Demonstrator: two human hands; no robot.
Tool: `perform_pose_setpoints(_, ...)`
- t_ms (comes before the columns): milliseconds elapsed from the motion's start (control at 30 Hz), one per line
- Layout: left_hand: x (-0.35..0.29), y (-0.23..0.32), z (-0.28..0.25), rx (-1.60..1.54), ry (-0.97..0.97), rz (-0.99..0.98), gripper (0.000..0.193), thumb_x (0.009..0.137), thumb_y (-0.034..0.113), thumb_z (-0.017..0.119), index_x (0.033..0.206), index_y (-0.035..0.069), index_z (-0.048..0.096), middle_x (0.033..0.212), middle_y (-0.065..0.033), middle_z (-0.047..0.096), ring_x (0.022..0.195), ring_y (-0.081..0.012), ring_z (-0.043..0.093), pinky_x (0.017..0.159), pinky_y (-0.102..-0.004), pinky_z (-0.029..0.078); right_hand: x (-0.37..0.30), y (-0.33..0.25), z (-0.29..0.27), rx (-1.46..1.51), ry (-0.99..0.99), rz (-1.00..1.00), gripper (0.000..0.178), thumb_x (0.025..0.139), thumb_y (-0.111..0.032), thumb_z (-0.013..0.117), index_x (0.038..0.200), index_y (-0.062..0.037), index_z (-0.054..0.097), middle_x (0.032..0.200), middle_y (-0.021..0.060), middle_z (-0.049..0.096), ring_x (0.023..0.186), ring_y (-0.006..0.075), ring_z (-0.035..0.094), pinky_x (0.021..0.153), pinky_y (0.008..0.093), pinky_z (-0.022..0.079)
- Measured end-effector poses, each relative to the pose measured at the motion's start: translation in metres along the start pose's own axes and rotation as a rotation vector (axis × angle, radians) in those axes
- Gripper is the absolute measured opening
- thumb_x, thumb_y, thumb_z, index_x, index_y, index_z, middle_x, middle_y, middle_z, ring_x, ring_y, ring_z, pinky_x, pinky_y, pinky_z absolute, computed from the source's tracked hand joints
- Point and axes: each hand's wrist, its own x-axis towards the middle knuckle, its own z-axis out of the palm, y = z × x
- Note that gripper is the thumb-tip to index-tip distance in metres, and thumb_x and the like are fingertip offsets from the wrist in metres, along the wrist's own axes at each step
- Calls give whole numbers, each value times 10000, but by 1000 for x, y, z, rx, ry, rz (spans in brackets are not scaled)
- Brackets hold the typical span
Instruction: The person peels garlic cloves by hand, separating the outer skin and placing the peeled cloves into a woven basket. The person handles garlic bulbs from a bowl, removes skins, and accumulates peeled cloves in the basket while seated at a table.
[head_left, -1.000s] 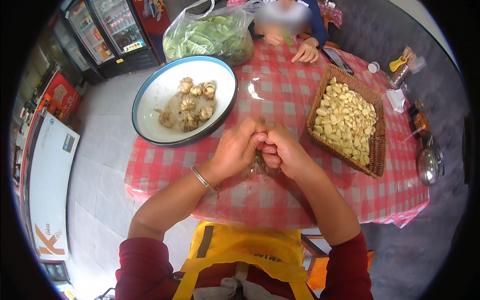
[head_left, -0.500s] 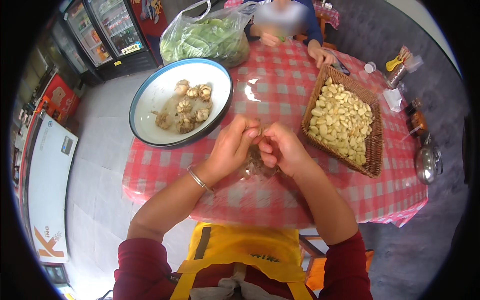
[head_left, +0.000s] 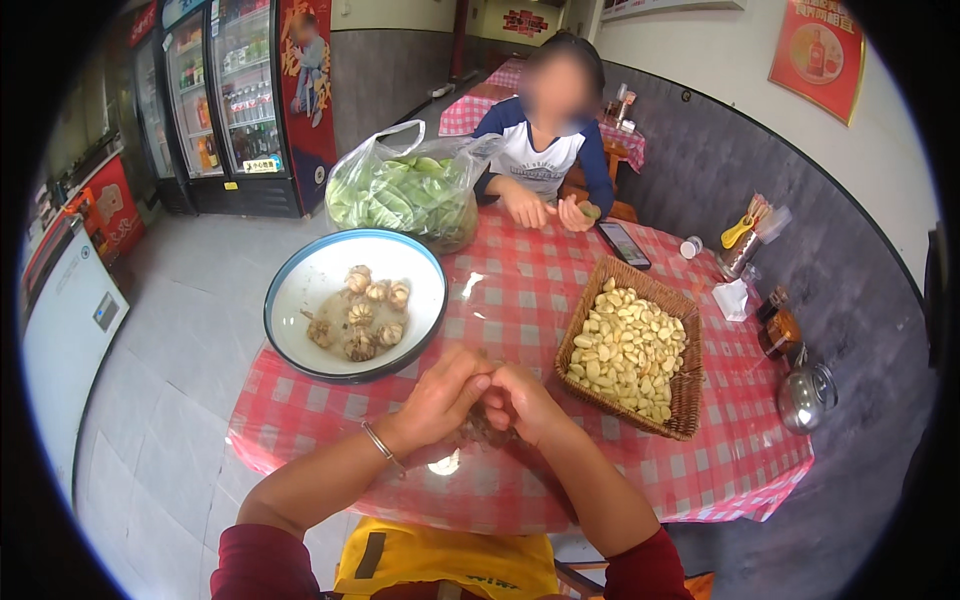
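Note:
My left hand and my right hand meet over the near part of the table. Fingers of both are bent and pressed together at the tips. Whatever they pinch is small and hidden by the fingers. Under them lies a brownish heap of papery garlic skins, partly covered by my hands. To the left, a white enamel basin with a blue rim holds several unpeeled garlic bulbs. On the right stands a wicker basket full of peeled garlic cloves.
A clear plastic bag of green leaves stands behind the basin. Across the checked table sits a person, both hands near a phone. A steel kettle, sauce bottles and a utensil holder line the right edge.
The view has tilted up, so the table sits lower and the person opposite shows more fully. That person's hands are now together, away from the basket. My hands stay joined over the skins.

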Motion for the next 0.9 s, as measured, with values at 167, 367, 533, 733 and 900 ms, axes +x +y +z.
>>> perform_pose_setpoints(167, 1, -5, 2, -13, 69, -12, 149, 898, 110, 529, 1024, 35, 550, 921, -149, 537, 852, -320, 550, 737, -370, 456, 3, 9, 2, -166, 52, -173, 139, 850, -146, 438, 792, -60, 529, 619, -10, 441, 465, 91, 388, 400, 242, 292)
perform_pose_setpoints(367, 3, 7, 4, 44, 153, -75, 140, 890, 87, 545, 996, -1, 564, 942, -150, 575, 843, -286, 573, 741, -332, 460, 8, 21, -2, -496, 211, -382, 192, 845, -163, 493, 876, 9, 573, 739, 67, 597, 659, 159, 556, 605, 292, 432)
perform_pose_setpoints(533, 1, 5, 3, 0, 162, -127, 154, 905, 117, 546, 985, -14, 564, 883, -149, 602, 804, -249, 605, 709, -316, 474, -1, 13, 8, -656, 325, -436, 212, 847, -177, 493, 901, 12, 573, 775, 148, 604, 716, 224, 579, 658, 324, 440)
perform_pose_setpoints(733, -2, -2, 4, -45, 104, -180, 202, 922, 182, 516, 1026, 11, 544, 910, -194, 601, 840, -356, 596, 713, -374, 475, 4, 19, 5, -895, 268, -667, 266, 861, -220, 475, 997, -6, 558, 856, 221, 598, 804, 361, 588, 703, 399, 451)
perform_pose_setpoints(900, -3, -1, 5, -24, 132, -171, 194, 922, 187, 514, 1022, 22, 535, 859, -202, 604, 804, -383, 599, 677, -398, 477, -4, 13, 14, -866, 255, -584, 269, 857, -214, 499, 1013, 0, 545, 894, 225, 595, 849, 381, 574, 723, 425, 442)
